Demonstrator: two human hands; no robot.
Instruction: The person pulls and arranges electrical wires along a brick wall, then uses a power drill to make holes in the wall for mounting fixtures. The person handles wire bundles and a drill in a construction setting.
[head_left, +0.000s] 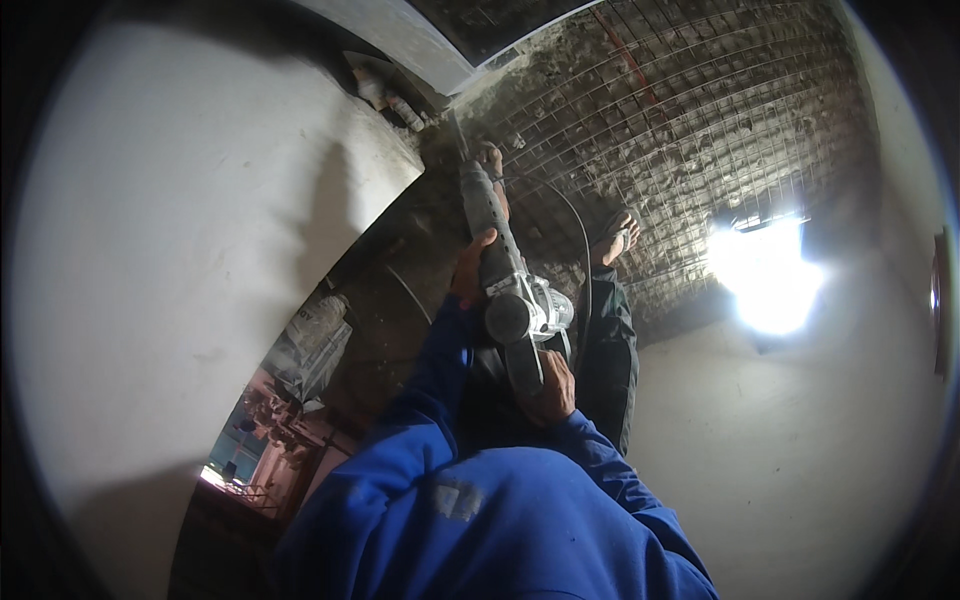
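Observation:
A dusty grey demolition hammer (492,225) points away from me, its long barrel toward the far end and its motor housing close to my body. My left hand (471,268) is closed around the left side of the barrel, with the thumb on top. At the rear, my right hand (554,390) grips the handle (524,368), which partly covers the fingers. A thin chisel bit (459,135) extends from the nose toward the rough ground near the wall corner. Whether its tip touches anything, I cannot tell. The power cord (583,235) loops along the right.
Wire mesh (690,130) covers the rough floor ahead, where my feet (617,238) stand apart. White walls flank me on the left (200,220) and right (780,420). A bright lamp (768,275) glares at right. Dusty sacks (318,340) lie left, beside an opening with reddish clutter (285,440).

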